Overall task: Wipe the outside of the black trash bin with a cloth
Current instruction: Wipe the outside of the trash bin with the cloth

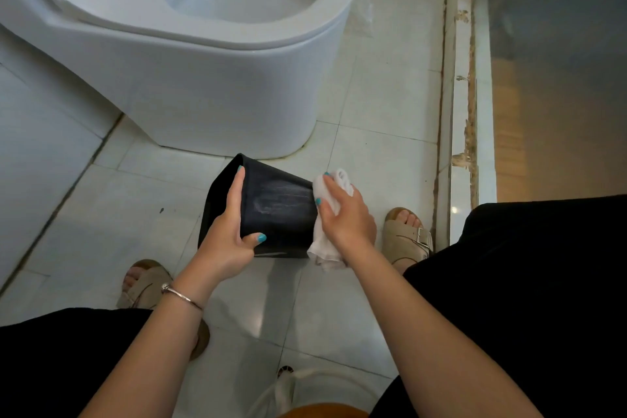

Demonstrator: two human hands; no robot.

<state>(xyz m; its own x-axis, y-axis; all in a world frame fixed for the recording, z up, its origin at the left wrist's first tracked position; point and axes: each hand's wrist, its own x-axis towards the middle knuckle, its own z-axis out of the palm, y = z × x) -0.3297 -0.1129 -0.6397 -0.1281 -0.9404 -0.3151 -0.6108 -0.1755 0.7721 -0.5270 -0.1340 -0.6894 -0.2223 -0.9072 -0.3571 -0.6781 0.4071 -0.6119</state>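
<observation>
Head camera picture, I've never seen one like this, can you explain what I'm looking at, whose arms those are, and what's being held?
There is no machine here. One wide camera sits on a person's head and looks forward and down, so the two arms coming in from the bottom edge are the wearer's own.

The left hand grips the black trash bin near its open rim, fingers over the edge and the thumb on the side wall. The bin is tipped on its side and held up off the tiled floor. The right hand presses a white cloth against the bin's narrower bottom end. Pale streaks show on the bin's upper side.

Behind the bin stands a white toilet. The wearer's feet in tan sandals rest on the floor at either side.
</observation>
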